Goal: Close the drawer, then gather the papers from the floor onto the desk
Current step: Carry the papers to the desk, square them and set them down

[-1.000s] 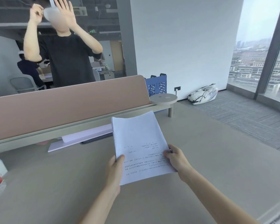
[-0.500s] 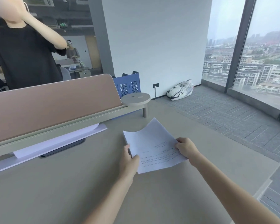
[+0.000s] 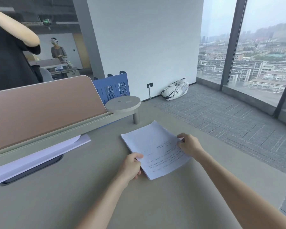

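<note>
A stack of white printed papers [image 3: 155, 149] lies flat on the beige desk [image 3: 89, 195], turned at an angle near the desk's right side. My left hand [image 3: 130, 166] grips the stack's near left edge. My right hand [image 3: 189, 144] pinches its right edge. No drawer is in view, and no papers show on the carpet.
A pink divider panel [image 3: 40, 111] runs along the desk's far edge, with a white sheet [image 3: 36, 156] and a dark flat device [image 3: 33, 169] beneath it. A round stand [image 3: 122, 104] sits behind the papers. A person in black stands beyond the divider. A white bag [image 3: 175, 89] lies by the wall.
The papers were held upright above the desk and have come down flat onto it, further to the right. My view has swung right toward the windows.
</note>
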